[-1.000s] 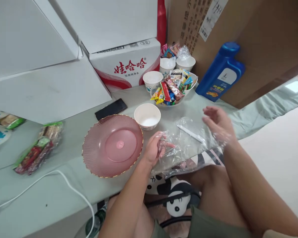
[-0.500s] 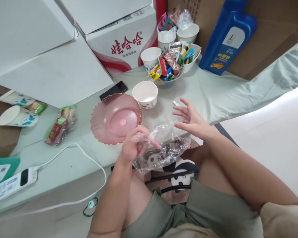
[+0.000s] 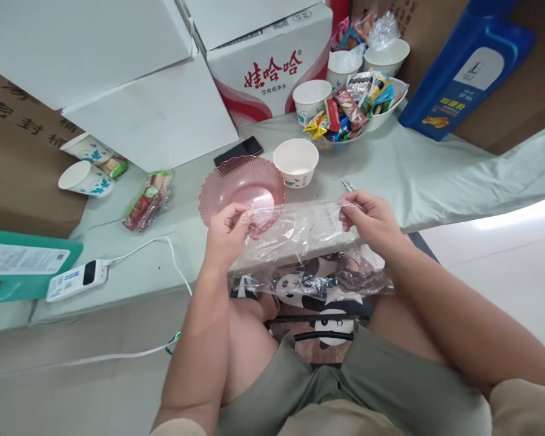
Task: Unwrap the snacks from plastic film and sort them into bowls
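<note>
A clear plastic bag is stretched between my two hands over the table's front edge, its lower part hanging above my lap. My left hand pinches its left upper corner, in front of the pink ribbed bowl. At the other corner, my right hand is closed on the film. Just beyond the right fingers lies a small metal object, partly hidden. A white paper bowl stands behind the bag, to the right of the pink bowl.
Wrapped snacks fill bowls at the back, near a blue jug. A phone lies by white boxes. Packaged food, tipped paper cups and a white power strip with its cable are on the left.
My right hand was open and apart from the bag; now it grips the bag's right side. The crumpled film has been pulled out wide. The view has shifted left.
</note>
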The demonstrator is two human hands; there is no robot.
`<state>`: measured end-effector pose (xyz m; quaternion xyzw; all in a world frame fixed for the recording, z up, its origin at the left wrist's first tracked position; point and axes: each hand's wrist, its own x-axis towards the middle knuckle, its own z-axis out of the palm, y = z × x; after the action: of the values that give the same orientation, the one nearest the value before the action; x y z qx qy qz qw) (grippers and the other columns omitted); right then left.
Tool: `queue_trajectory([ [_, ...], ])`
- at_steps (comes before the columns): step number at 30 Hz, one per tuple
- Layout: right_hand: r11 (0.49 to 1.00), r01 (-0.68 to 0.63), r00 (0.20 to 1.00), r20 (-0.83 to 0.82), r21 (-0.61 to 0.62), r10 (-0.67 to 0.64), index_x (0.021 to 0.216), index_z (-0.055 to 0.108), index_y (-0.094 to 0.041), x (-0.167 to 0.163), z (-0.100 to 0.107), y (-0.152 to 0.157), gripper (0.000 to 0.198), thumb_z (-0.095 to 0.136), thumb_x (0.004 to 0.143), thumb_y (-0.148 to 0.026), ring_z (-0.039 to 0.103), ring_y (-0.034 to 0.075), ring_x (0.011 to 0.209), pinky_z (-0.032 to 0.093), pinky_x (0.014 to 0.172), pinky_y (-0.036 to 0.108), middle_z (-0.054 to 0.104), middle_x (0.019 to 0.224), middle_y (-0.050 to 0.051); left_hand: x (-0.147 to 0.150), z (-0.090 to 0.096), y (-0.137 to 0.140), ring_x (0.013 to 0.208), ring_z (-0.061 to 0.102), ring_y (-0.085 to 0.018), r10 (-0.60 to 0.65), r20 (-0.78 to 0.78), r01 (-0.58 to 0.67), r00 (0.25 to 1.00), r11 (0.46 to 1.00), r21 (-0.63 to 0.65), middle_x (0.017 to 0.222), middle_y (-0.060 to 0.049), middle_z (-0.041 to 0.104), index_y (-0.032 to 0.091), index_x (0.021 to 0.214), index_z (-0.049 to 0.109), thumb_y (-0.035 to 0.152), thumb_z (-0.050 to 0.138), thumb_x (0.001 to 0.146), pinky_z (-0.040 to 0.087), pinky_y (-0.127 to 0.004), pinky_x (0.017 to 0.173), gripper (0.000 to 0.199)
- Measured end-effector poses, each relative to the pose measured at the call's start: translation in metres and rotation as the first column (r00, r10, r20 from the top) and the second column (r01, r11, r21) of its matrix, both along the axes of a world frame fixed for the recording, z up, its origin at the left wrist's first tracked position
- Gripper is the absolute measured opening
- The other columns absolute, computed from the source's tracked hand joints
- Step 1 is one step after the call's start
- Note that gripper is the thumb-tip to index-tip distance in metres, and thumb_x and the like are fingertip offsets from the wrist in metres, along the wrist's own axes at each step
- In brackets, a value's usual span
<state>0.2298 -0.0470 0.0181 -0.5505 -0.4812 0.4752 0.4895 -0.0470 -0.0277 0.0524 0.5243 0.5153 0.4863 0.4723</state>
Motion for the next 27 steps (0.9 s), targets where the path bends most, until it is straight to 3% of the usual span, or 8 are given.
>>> queue_trajectory([
  [3,0.99,0.138,0.978,-0.159,0.017,-0.134,0.089,0.062,-0.023,0.012,0.005,-0.002,0.029,0.077,0.078,-0.046,0.037,0.006,0.038,0.03,0.039,0.022,0.049,0.05,-0.009,-0.007,0.0,0.004,0.033,0.044,-0.006,0.084,-0.006,-0.084,0.996,0.996,0.015,0.048,0.005,0.057,0.019,0.07,0.067,0.033,0.08,0.072,0.031,-0.017,0.03,0.02],
  [5,0.989,0.144,0.951,-0.281,0.027,-0.131,0.098,0.063,-0.025,0.016,0.006,-0.004,0.038,0.081,0.072,-0.047,0.044,0.008,0.044,0.037,0.043,0.022,0.055,0.059,-0.008,-0.005,0.001,0.005,0.031,0.039,-0.005,0.12,0.053,-0.12,0.991,0.993,-0.004,0.045,0.007,0.052,0.019,0.068,0.066,0.035,0.081,0.071,0.026,-0.017,0.028,0.022],
  [10,0.989,-0.126,0.988,-0.102,-0.073,0.118,0.086,0.068,-0.021,0.013,0.004,-0.008,0.033,0.084,0.07,-0.045,0.065,0.014,0.066,0.055,0.065,0.029,0.069,0.075,0.001,-0.001,0.002,0.011,0.037,0.045,-0.006,0.13,0.16,-0.131,0.979,0.991,-0.004,0.05,0.006,0.055,0.02,0.069,0.065,0.037,0.083,0.068,0.03,-0.017,0.031,0.025],
  [15,0.985,0.129,0.984,-0.107,-0.113,-0.141,0.086,0.068,-0.022,0.022,0.004,-0.005,0.027,0.08,0.075,-0.044,0.039,0.007,0.038,0.029,0.035,0.022,0.055,0.055,-0.006,-0.026,0.005,0.02,0.033,0.035,-0.003,0.161,0.154,-0.172,0.975,0.983,0.058,0.048,0.007,0.052,0.019,0.07,0.065,0.031,0.082,0.07,0.023,-0.018,0.031,0.021],
  [18,0.98,0.173,0.962,-0.198,-0.099,-0.19,0.083,0.066,-0.023,0.029,0.008,-0.006,0.024,0.082,0.074,-0.038,0.037,0.007,0.038,0.026,0.035,0.021,0.05,0.05,-0.007,-0.024,0.008,0.018,0.044,0.051,-0.006,0.157,0.323,-0.187,0.933,0.98,0.063,0.057,0.004,0.059,0.021,0.075,0.065,0.046,0.079,0.075,0.038,-0.016,0.041,0.028],
  [20,0.977,0.207,0.945,-0.248,-0.055,-0.214,0.082,0.064,-0.022,0.03,0.013,-0.008,0.025,0.083,0.073,-0.037,0.037,0.007,0.037,0.028,0.035,0.021,0.051,0.049,-0.006,-0.009,0.006,0.012,0.071,0.069,-0.011,0.096,0.39,-0.12,0.916,0.992,0.039,0.081,-0.002,0.072,0.022,0.087,0.068,0.059,0.078,0.073,0.054,-0.02,0.061,0.04],
  [23,0.965,0.261,0.91,-0.324,-0.036,-0.259,0.079,0.061,-0.023,0.028,0.021,-0.01,0.032,0.086,0.067,-0.039,0.04,0.008,0.037,0.026,0.033,0.021,0.05,0.047,-0.007,0.02,-0.002,0.0,0.101,0.074,-0.022,-0.136,0.375,0.185,0.917,0.978,-0.097,0.109,-0.01,0.075,0.021,0.105,0.069,0.059,0.088,0.059,0.06,-0.03,0.083,0.063],
  [27,0.963,0.268,0.917,-0.296,-0.037,-0.267,0.079,0.06,-0.023,0.029,0.027,-0.014,0.036,0.087,0.065,-0.043,0.041,0.009,0.031,0.026,0.029,0.021,0.051,0.043,-0.007,0.036,-0.01,-0.005,0.07,0.074,-0.016,-0.288,0.17,0.315,0.942,0.936,-0.159,0.083,-0.007,0.076,0.016,0.091,0.07,0.04,0.091,0.064,0.058,-0.024,0.062,0.042],
])
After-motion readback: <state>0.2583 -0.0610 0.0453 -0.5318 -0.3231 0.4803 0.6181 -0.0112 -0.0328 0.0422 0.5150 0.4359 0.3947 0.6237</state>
